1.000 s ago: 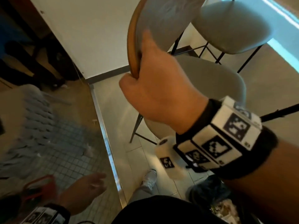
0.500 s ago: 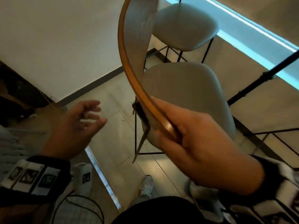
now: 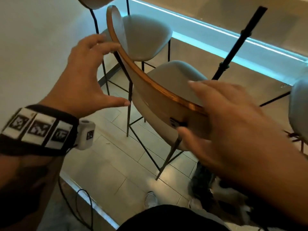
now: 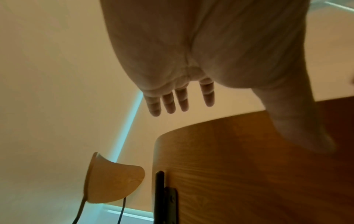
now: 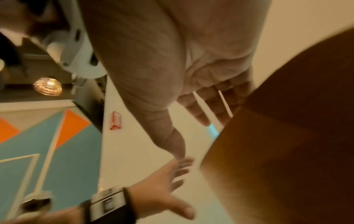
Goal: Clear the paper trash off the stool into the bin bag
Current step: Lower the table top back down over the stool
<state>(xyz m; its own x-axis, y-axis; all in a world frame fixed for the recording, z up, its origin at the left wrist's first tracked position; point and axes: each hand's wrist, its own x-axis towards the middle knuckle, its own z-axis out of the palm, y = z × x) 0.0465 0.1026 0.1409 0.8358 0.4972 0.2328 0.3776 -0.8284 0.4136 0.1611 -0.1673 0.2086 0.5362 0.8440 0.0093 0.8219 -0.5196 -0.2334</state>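
— Wooden backrest (image 3: 160,95) of the stool (image 3: 175,77) between both hands. Left hand (image 3: 83,77) spread wide just beside the left end of the rim, holding nothing. Right hand (image 3: 233,124) draped over the rim near its right end, fingers straight, thumb behind the wood, clamped on nothing.

— And the paper trash?

— None to be seen on the grey seat. Dark bin bag (image 3: 202,185) down on the floor under the right forearm, perhaps with pale scraps inside; too blurred to tell.

— Risks from here?

— Most likely a nudge with neither hand gripping: could rock the stool on its thin legs (image 3: 128,114), knock the neighbouring stool (image 3: 143,35), or bring it down on the bag. Could also overlook scraps hidden beneath the right hand.

— Anything extra from the wrists?

— From the left wrist, a black bracket (image 4: 170,203) fixed to the back of the wood, and clear air between fingers (image 4: 168,103) and rim. From the right wrist, a glowing lamp (image 5: 47,86) and a painted wall (image 5: 38,144), absent from the head view. Bag and seat from the head alone.
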